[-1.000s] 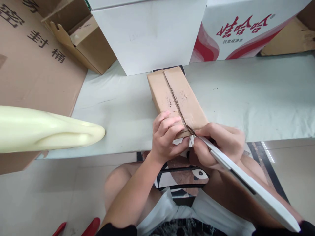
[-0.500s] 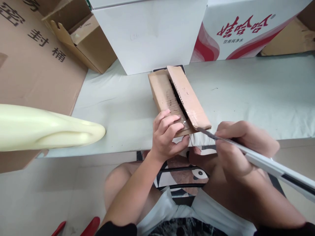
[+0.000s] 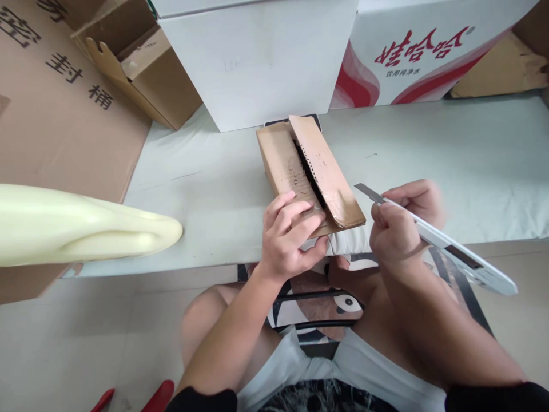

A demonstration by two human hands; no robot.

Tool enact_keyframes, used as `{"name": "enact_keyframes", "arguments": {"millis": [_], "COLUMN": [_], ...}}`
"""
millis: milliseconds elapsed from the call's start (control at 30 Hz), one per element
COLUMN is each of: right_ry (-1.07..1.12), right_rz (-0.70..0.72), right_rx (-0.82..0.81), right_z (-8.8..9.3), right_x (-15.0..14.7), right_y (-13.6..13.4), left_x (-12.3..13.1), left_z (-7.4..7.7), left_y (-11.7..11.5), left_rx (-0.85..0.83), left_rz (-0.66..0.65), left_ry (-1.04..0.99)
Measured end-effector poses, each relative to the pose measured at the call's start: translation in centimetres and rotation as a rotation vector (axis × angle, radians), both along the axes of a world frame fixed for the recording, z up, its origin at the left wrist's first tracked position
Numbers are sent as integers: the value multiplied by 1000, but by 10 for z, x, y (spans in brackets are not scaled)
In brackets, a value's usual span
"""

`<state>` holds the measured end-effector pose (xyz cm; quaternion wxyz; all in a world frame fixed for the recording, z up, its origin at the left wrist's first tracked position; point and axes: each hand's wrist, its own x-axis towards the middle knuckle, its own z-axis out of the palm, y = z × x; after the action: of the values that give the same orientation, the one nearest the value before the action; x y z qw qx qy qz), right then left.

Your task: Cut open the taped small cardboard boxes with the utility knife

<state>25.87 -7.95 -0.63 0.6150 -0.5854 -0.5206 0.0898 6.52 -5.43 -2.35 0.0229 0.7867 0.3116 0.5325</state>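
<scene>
A small cardboard box lies at the front edge of the cloth-covered surface, its right flap partly raised over a dark slit. My left hand grips the box's near end, fingers on top and thumb at the front side. To the right, my right hand is closed around a white utility knife. The knife's blade sticks out toward the box, apart from it and above the cloth.
Behind the box stand a large white carton and a red-and-white carton. An open brown carton and a big brown box are on the left. A pale yellow smooth object juts in from the left edge.
My right hand has drawn the knife away from the box's near right corner, tilting it so its whole handle shows. My left hand stays on the box.
</scene>
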Motion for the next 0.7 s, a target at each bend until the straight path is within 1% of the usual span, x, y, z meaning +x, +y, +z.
{"name": "enact_keyframes", "arguments": {"millis": [67, 200, 400, 500, 567, 700], "right_ry": [-41, -10, -28, -40, -8, 60], "right_rz": [-21, -15, -16, -27, -13, -10], "right_rx": [-30, -27, -29, -24, -5, -2], "right_z": [-3, -5, -8, -10, -10, -4], "right_x": [1, 1, 2, 3, 4, 0], "right_y": [0, 0, 2, 4, 6, 9], "left_x": [-1, -2, -2, -2, -1, 0], "left_z": [3, 8, 16, 17, 16, 14], "left_y": [0, -1, -2, -3, -3, -3], "left_rx": [-4, 9, 15, -6, -12, -18], "left_rz": [1, 4, -37, -10, -2, -8], "left_ry": [16, 27, 60, 68, 62, 47]}}
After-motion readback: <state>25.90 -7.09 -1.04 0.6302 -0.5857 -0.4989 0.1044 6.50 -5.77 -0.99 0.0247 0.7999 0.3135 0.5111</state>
